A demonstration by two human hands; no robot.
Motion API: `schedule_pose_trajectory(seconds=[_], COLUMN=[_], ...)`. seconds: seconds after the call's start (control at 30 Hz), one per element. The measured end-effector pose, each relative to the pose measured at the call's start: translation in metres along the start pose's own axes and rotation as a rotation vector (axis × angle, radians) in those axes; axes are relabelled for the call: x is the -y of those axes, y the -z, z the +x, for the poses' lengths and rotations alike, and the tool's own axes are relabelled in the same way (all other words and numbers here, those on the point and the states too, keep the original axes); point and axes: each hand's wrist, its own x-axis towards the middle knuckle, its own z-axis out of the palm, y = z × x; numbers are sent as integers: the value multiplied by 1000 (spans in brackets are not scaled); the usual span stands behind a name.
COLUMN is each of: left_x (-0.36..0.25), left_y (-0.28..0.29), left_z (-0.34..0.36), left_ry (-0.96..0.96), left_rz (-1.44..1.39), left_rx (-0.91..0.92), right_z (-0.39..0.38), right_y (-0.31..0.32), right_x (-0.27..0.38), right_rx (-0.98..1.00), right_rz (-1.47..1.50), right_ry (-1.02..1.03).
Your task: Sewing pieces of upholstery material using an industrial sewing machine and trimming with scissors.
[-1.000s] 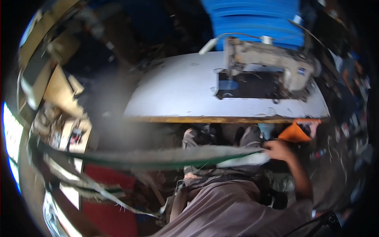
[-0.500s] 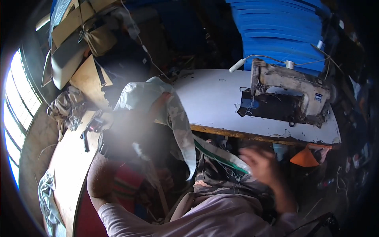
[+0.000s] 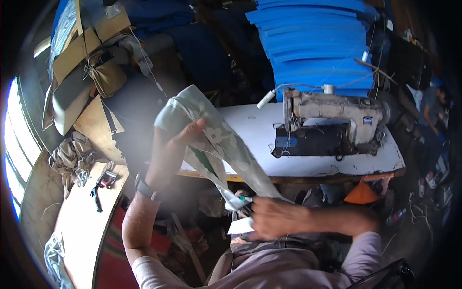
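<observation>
A long strip of pale grey-green fabric (image 3: 226, 137) with a floral pattern stretches between my two hands in front of the table. My left hand (image 3: 180, 137) is raised and closed round its upper part, the thumb lying over the cloth; a watch sits on that wrist. Low over my lap, my right hand (image 3: 274, 217) is closed on the lower part of the fabric, where a green edge and a white end show beside the fingers. Its fingertips are partly hidden. To the right, apart from both hands, a worn sewing machine (image 3: 332, 108) stands on the white table (image 3: 240, 120).
Behind the machine rises a stack of blue sheets (image 3: 317, 48). An orange pouch (image 3: 362, 191) hangs below the table's front edge. On the left, a wooden bench (image 3: 77, 226) holds a small red and black object (image 3: 107, 179) and crumpled cloth (image 3: 72, 154). Another person (image 3: 430, 115) is at far right.
My right hand has moved left and closed on the lower fabric. My left hand has come up, lifting and stretching the strip. The whole view has shifted slightly.
</observation>
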Motion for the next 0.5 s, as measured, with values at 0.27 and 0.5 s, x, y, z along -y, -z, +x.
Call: schedule_pose_trajectory(seconds=[0.27,0.5], left_x=[36,31], left_y=[-49,-79], left_z=[-6,2], left_ry=[-78,-105], left_rz=[159,156], left_rx=[107,156], right_z=[-84,-33], right_y=[73,52], right_x=[-51,-60], right_rx=[-344,-724], right_rz=[-391,-488], right_ry=[-780,-463])
